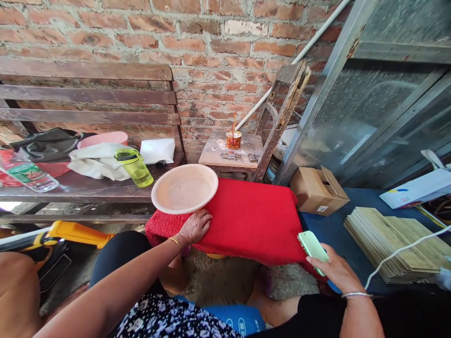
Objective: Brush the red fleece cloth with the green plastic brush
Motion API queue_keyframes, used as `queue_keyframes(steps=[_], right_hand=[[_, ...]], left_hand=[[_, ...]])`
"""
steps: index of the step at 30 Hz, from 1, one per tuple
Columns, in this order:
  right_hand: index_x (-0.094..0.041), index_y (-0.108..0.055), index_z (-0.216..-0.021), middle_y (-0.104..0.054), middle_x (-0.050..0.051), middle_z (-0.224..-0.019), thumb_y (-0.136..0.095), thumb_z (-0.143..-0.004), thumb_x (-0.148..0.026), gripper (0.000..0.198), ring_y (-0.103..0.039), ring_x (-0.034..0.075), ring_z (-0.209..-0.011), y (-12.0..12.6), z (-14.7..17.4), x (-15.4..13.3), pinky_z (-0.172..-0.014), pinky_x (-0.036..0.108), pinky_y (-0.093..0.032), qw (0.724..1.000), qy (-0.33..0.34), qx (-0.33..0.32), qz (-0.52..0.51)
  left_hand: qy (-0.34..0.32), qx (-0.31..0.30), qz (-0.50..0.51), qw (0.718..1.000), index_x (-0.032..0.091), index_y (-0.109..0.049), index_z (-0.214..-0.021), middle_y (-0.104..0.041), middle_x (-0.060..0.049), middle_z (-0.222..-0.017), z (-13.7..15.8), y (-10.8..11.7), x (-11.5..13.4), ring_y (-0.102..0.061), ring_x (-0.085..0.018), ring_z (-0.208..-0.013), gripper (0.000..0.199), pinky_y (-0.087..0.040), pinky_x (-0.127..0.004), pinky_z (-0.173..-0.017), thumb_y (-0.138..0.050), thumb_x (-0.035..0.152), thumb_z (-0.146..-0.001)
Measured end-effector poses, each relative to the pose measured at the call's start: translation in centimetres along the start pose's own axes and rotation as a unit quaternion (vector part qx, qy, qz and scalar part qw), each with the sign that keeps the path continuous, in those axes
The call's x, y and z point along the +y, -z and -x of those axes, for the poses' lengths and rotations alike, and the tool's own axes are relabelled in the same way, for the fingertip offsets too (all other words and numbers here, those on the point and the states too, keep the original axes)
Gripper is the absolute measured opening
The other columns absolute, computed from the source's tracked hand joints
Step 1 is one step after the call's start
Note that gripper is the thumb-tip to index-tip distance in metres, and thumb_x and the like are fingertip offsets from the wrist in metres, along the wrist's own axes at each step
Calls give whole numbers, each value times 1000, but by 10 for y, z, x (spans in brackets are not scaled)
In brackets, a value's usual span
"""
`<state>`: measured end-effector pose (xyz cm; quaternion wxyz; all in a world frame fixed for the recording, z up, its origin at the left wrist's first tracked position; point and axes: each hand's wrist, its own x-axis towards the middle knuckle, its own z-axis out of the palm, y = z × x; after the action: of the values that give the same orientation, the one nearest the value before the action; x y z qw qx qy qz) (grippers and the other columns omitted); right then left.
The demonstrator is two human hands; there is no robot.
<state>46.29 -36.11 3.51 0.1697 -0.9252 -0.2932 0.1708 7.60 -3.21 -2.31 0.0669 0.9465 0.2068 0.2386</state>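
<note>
Pale-green bristled brush (pixel 313 245), held in right fingers (pixel 331 253), left fingers (pixel 202 219) loosely bent on red cloth (pixel 260 220)

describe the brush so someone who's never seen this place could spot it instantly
Find the red cloth at the middle of the view and follow it to its near right corner. There the fingers of the right hand hold the brush. Its pale mint-green back sets it apart from the brown cardboard box and stacked boards nearby.
</note>
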Motion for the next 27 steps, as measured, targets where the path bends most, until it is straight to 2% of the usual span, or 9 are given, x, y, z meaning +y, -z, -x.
queue_keyframes(steps=[2,4,8,12,15,18,22,24,27], right_hand=[[-22,-59,-111,-74,7,-91,-65,-60,-63,66,-69,29,-84,0,-1,5,-70,36,-49,998,-19,-53,-20],[-22,-57,-104,-73,7,-84,-67,-59,-60,60,-69,30,-81,0,-1,13,-69,37,-48,996,-42,-73,-20],[-25,-53,-92,-71,6,-74,-68,-58,-58,49,-69,32,-77,1,8,17,-68,39,-47,996,-68,-42,-31],[-26,-52,-93,-73,6,-83,-67,-55,-59,53,-69,30,-77,-4,24,-10,-68,38,-48,995,-46,-30,-80],[-25,-51,-98,-72,7,-88,-64,-56,-59,56,-68,30,-82,-12,33,-28,-69,36,-48,999,-7,-6,-44],[-24,-52,-99,-71,9,-84,-63,-59,-59,55,-68,32,-82,-11,35,-19,-67,38,-48,999,-38,20,9],[-23,-54,-96,-68,10,-70,-63,-62,-63,54,-68,35,-75,0,34,3,-67,45,-50,993,-109,49,-18],[-22,-56,-95,-69,11,-72,-63,-62,-66,56,-68,36,-76,-1,35,-2,-68,45,-50,993,-99,46,-54],[-20,-56,-98,-72,13,-87,-64,-57,-66,62,-69,34,-83,-10,37,-22,-70,42,-51,995,-44,43,-75]], left_hand=[[-1,3,5,1000,21,-63,-108,-62,-9,-106,0,0,0,-59,-23,-107,24,-50,-41,-97,-44,17,-93],[-1,4,10,1000,21,-63,-108,-62,-9,-106,0,-1,0,-60,-23,-106,24,-50,-41,-97,-45,17,-93],[5,0,19,1000,22,-63,-108,-62,-8,-106,-1,0,1,-60,-22,-106,24,-50,-41,-98,-45,17,-93],[9,3,30,999,22,-64,-107,-62,-8,-104,-2,3,2,-60,-22,-102,24,-50,-40,-97,-44,17,-93],[9,2,33,999,22,-64,-106,-62,-8,-104,-2,3,3,-60,-22,-102,24,-50,-41,-97,-45,17,-93],[10,4,32,999,22,-64,-106,-61,-8,-104,-2,3,3,-59,-22,-102,24,-50,-41,-97,-44,17,-93],[5,11,30,999,21,-64,-105,-61,-8,-102,-3,3,5,-59,-22,-100,24,-50,-40,-96,-44,16,-92],[3,11,25,1000,21,-64,-105,-60,-8,-103,-3,4,5,-59,-22,-101,24,-49,-40,-97,-44,15,-92],[5,7,24,1000,21,-64,-105,-60,-8,-103,-3,5,5,-59,-23,-101,24,-49,-41,-98,-44,15,-93]])
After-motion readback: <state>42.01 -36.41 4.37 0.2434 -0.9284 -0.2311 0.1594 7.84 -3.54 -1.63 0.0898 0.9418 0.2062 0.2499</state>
